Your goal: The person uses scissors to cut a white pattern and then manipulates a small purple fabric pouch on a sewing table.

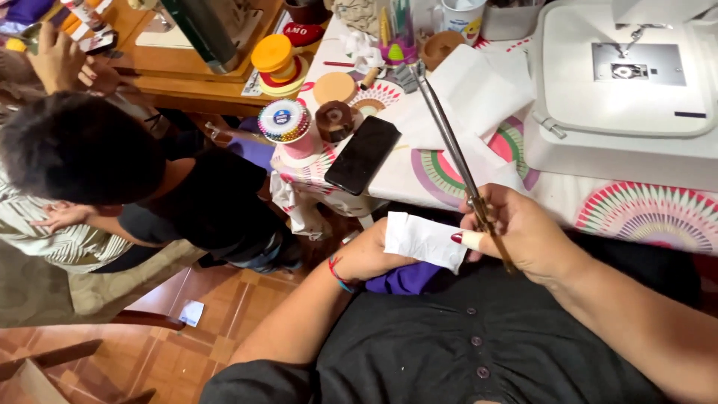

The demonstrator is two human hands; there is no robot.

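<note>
Two hands met over one small white fabric piece [425,239], held in the lap just below the tabletop [419,168] edge.

Left hand [370,254] came in from about 8 o'clock and was closed on the cloth's left end, thumb side hidden under it, with purple fabric [407,278] bunched beneath. Right hand [516,232] sat at 3 o'clock of the cloth, wrapped around the handle end of long metal scissors [449,138], its thumb touching the cloth's right edge. Scissors ran their long axis toward 11 o'clock, tips up near the black phone [363,153] and the spools, pointing away from the cloth. Cloth lay long side roughly 9 to 3 o'clock, so the right hand was the nearer to its free edge.
</note>
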